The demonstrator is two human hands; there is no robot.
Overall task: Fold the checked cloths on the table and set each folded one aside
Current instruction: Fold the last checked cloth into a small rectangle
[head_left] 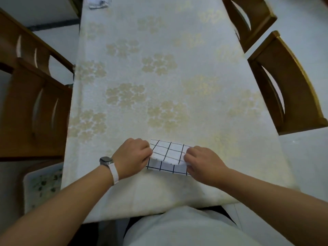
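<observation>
While my left hand [133, 155] and right hand [202, 161] pinch its ends, the checked cloth [168, 151] lies at six o'clock on the table [159, 77], nearly folded. One more cloth [98, 2] seems to wait at eleven o'clock.

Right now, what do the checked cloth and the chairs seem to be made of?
The checked cloth looks like thin woven fabric: it sags and creases between the left hand and right hand. The chairs look like varnished wood, brown with a slight sheen.
</observation>
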